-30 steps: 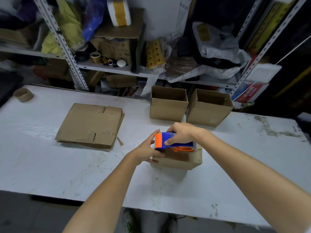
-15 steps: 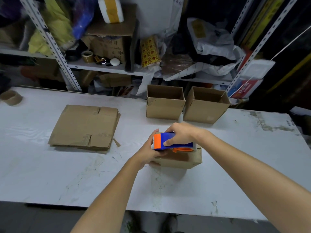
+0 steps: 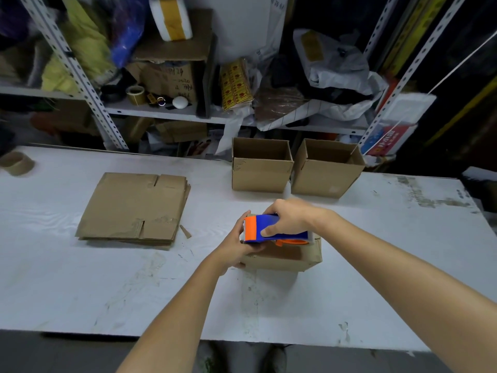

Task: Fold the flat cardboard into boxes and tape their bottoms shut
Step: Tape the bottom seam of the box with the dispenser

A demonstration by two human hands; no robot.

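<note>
A scuffed white table fronts cluttered shelves. Mid-table sits the small box with a tape dispenser on top. The right hand wraps tight around the dispenser, and the left hand clasps the box's left end. Beyond the grip stand an open box and its twin. Well to the left lies the flat cardboard stack — white tabletop stretches to the near edge.

Dim storeroom, from our head camera: overhead light brightens the white desk, the shelves behind sink into shadow, and wide-angle distortion bends the soft edges.
</note>
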